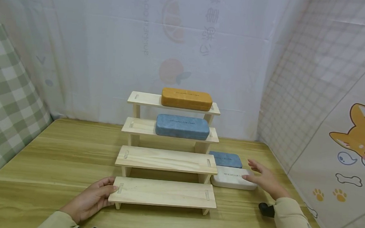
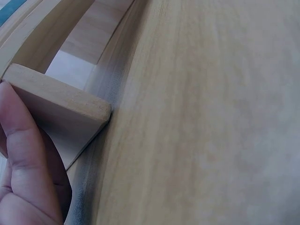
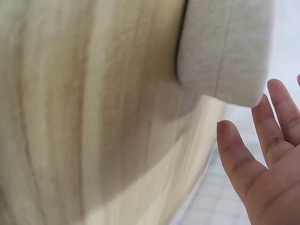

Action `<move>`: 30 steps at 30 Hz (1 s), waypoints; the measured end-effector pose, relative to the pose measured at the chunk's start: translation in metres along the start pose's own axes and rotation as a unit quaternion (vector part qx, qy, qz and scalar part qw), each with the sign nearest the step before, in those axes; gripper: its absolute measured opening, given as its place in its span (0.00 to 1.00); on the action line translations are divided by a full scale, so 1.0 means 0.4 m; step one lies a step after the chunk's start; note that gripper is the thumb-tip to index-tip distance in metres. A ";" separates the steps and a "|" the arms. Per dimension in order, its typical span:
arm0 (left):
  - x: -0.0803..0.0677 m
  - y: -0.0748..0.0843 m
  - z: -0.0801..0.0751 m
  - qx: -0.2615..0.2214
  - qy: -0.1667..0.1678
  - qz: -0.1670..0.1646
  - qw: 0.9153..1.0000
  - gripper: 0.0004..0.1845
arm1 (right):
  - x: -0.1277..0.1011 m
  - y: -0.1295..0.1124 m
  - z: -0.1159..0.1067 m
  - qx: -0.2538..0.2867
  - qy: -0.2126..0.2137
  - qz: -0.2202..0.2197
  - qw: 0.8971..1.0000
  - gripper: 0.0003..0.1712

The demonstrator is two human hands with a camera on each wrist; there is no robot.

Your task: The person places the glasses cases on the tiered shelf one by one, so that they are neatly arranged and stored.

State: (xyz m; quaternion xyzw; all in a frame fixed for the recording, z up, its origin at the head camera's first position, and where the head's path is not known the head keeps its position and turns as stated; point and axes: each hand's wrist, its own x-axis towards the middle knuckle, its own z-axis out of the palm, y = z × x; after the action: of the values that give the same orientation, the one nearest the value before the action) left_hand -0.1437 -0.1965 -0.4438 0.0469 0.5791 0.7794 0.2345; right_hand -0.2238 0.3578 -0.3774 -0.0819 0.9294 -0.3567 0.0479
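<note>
1. White, rounded-rectangular hard-shell glasses case (image 1: 232,178): lies flat on the light wooden table (image 1: 55,154), just right of the four-step pale wooden display stand (image 1: 166,159) and directly in front of a blue case of the same shape (image 1: 225,159), which it appears to touch.
2. Right hand (image 1: 265,179): fingers spread and straight, reaching over the near right end of the white case. In the right wrist view the fingertips (image 3: 229,136) lie just short of the case's rounded corner (image 3: 225,51); nothing is held.
3. Left hand (image 1: 92,197): fingers rest on the left end of the stand's lowest step (image 1: 163,192); the left wrist view shows a finger (image 2: 21,140) lying along the board's edge (image 2: 56,101). It holds the end lightly and does not lift it.
4. Already shelved: an orange-brown case (image 1: 186,99) on the top step and a second blue case (image 1: 182,126) on the step below. The two lower steps are bare.
5. Handling, as judged: the white case looks rigid, light and matt-surfaced, so it is unlikely to deform or slip. Its rounded corners offer little purchase.
6. Suggested hold: thumb on one long side and fingers on the other, near mid-length, to keep it level. The blue case close behind limits finger room there.
</note>
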 end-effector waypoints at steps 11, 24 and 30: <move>0.001 -0.001 0.001 0.002 0.002 0.002 1.000 0.26 | 0.001 0.038 0.003 -0.010 -0.038 0.020 0.999 0.53; 0.002 -0.006 0.001 0.011 0.005 -0.004 1.000 0.30 | -0.001 0.046 0.001 -0.016 -0.067 0.007 0.998 0.55; 0.001 -0.004 0.000 0.009 0.000 -0.002 1.000 0.30 | -0.004 0.046 0.000 -0.023 -0.074 0.018 0.997 0.57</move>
State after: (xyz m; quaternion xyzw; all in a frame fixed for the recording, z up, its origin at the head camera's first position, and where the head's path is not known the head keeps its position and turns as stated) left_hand -0.1434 -0.1960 -0.4454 0.0477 0.5862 0.7738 0.2352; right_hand -0.2243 0.3716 -0.3897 -0.0923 0.9326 -0.3271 0.1212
